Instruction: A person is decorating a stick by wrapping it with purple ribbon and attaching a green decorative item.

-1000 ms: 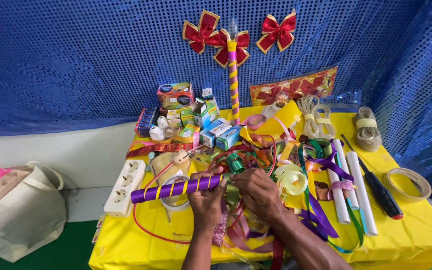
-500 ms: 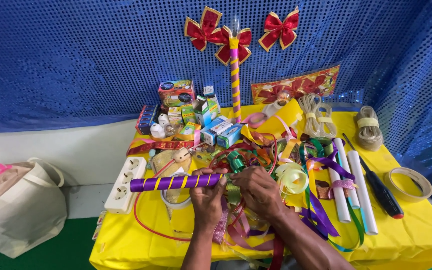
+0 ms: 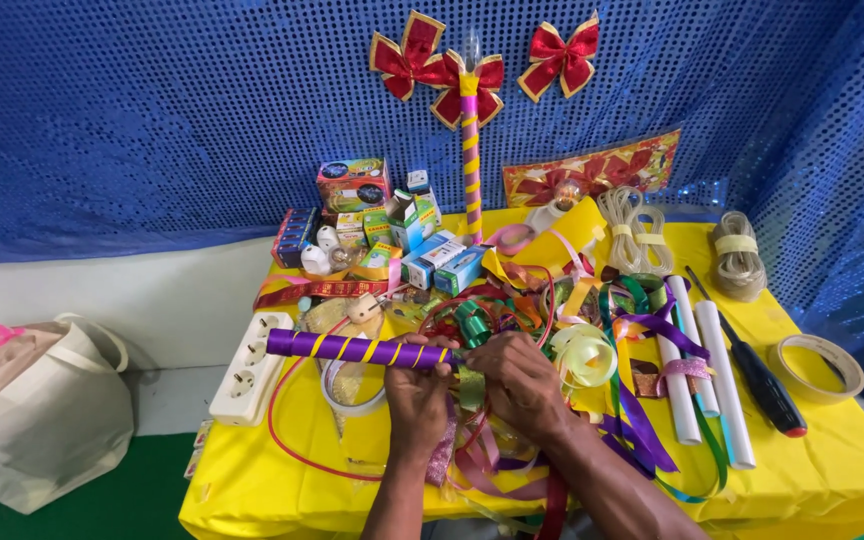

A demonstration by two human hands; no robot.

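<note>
Now purple-yellow stick (image 3: 357, 349) — held by left hand (image 3: 417, 385), sticks out leftward.

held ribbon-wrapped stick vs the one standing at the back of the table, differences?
The held stick lies level, gripped at its right end by the left hand with the right hand beside it; the standing stick is upright and untouched. The held stick is purple with yellow stripes, the standing stick pink with yellow. Both are spiral-wrapped.

The stick (image 3: 357, 349) lies on the worktop (image 3: 832, 440), with the power strip (image 3: 249, 368) left and tubes (image 3: 712, 375) right, boxes (image 3: 422, 245) behind.
</note>
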